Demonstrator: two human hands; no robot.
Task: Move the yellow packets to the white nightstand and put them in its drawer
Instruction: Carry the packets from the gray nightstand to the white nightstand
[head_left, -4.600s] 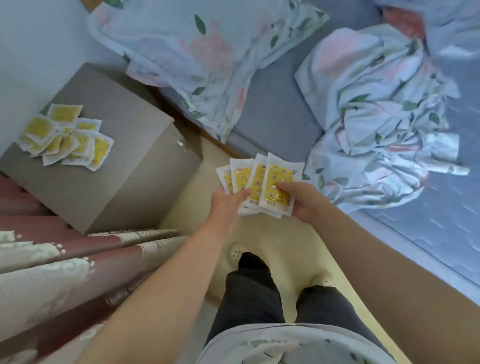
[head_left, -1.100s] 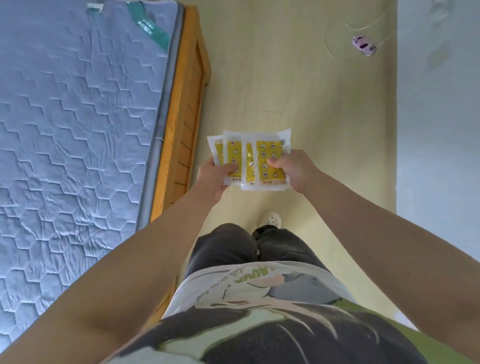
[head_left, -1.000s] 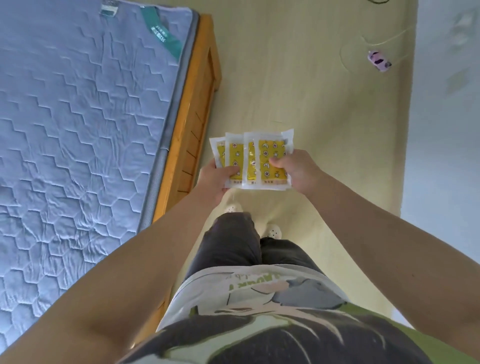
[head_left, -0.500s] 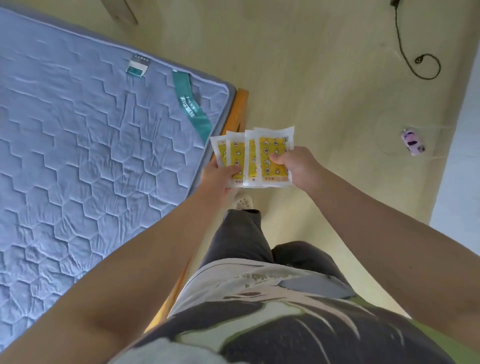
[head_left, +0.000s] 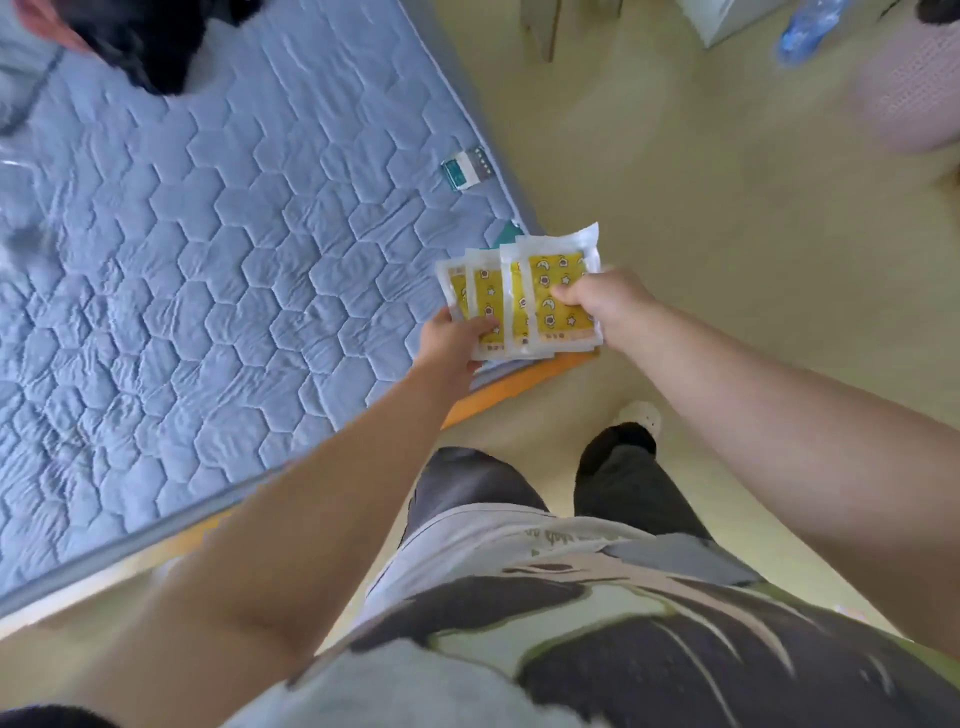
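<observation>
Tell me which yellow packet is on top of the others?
The rightmost packet, pinched by the right hand: its yellow front shows widest; the others are partly covered.

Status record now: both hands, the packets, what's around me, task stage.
yellow packets: fanned, overlapping, held over the mattress corner
left hand: grips their lower left edge
right hand: pinches the front one's right side
mattress: blue, quilted, on the left
floor: pale, ahead and right
task stage: carrying; nothing put away yet
</observation>
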